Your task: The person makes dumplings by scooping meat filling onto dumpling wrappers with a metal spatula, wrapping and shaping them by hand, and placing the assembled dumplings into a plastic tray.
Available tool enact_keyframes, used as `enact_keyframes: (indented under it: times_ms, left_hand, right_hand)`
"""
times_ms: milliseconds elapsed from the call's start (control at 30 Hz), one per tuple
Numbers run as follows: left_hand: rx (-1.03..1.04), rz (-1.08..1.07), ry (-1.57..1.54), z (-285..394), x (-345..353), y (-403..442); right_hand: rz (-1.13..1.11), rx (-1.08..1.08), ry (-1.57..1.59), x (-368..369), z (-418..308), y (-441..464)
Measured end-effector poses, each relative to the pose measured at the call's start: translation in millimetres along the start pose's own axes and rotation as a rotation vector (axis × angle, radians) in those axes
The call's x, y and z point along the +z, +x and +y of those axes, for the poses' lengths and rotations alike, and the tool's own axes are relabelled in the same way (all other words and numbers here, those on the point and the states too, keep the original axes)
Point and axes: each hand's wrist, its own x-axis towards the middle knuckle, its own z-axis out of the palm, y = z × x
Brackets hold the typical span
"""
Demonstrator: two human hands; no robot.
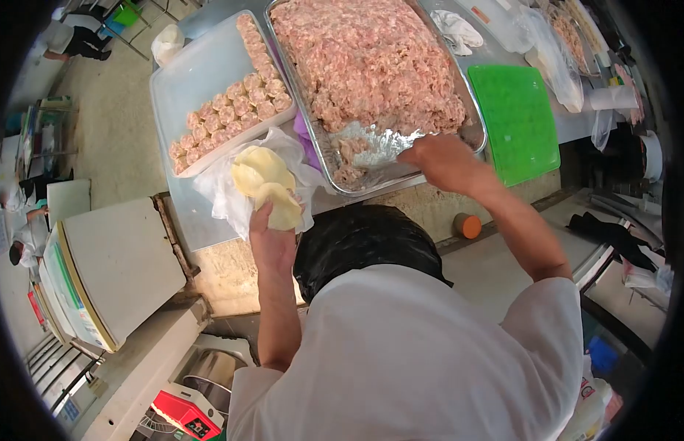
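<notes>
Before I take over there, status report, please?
Left hand holding yellow wrapper. Right hand over metal tray, grip unclear. Meat mound uncovered, nothing visibly in the way.

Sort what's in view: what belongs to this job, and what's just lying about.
Part of the job:
round yellow wrappers, in the left hand
minced meat filling
metal tray
filled dumplings
plastic tub

Apparently just lying about:
black cloth
orange-ended cylinder
red-and-white box

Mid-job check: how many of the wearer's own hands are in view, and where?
2. The left hand holds a pale yellow wrapper; the right hand is at the near end of the metal tray, by the minced meat. Some fingers are hidden.
</notes>
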Motion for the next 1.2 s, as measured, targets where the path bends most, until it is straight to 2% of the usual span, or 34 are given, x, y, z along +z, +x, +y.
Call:
enact_keyframes:
  times_ms: [100, 200, 233, 367, 467, 567, 767, 867, 967, 1067, 1167, 1200]
  left_hand:
    - [0.031, 0.024, 0.011, 2.7, -6.0, -1.2]
    - [0.023, 0.059, -0.015, 1.0, -9.0, 1.2]
    - [0.013, 0.069, -0.025, 0.2, -9.8, 1.2]
    - [-0.003, 0.062, -0.029, -6.0, -2.0, -1.3]
    - [0.002, 0.032, -0.033, -8.7, -0.1, 0.8]
    - [-0.002, 0.014, -0.033, -8.2, 4.1, 2.2]
    - [0.001, 0.005, 0.026, -11.4, 7.4, 3.4]
    - [0.033, -0.002, 0.14, -14.5, 12.3, 1.6]
    - [0.068, -0.004, 0.122, -17.5, 23.8, -5.6]
    - [0.073, 0.047, 0.019, -17.3, 30.6, -3.7]
    - [0.094, 0.059, -0.027, -15.2, 37.9, 0.3]
    - [0.098, 0.04, -0.028, -13.9, 43.0, 1.7]
  right_hand:
    - [0.144, 0.141, 0.04, -8.1, 20.7, 2.5]
    - [0.064, 0.187, 0.157, 7.2, 37.5, 16.8]
    - [0.121, 0.071, 0.181, 19.4, 33.2, 21.5]
    - [0.139, 0.032, 0.259, 28.9, 2.7, 26.8]
    - [0.056, 0.059, 0.427, 15.6, 0.2, 23.0]
    - [-0.041, 0.025, 0.775, -7.5, 6.3, 12.6]
    - [0.126, -0.038, 0.342, 13.9, 1.8, 6.4]
    - [0.079, 0.053, 0.299, 2.2, -26.4, -8.0]
    - [0.159, -0.021, 0.391, 8.6, -23.7, -15.2]
    - [0.195, -0.069, 0.678, 27.4, -16.8, -14.7]
    - [-0.165, 0.182, 1.209, 7.6, -20.2, -16.0]
    - [-0.189, 0.217, 1.276, -1.3, -22.4, -17.5]
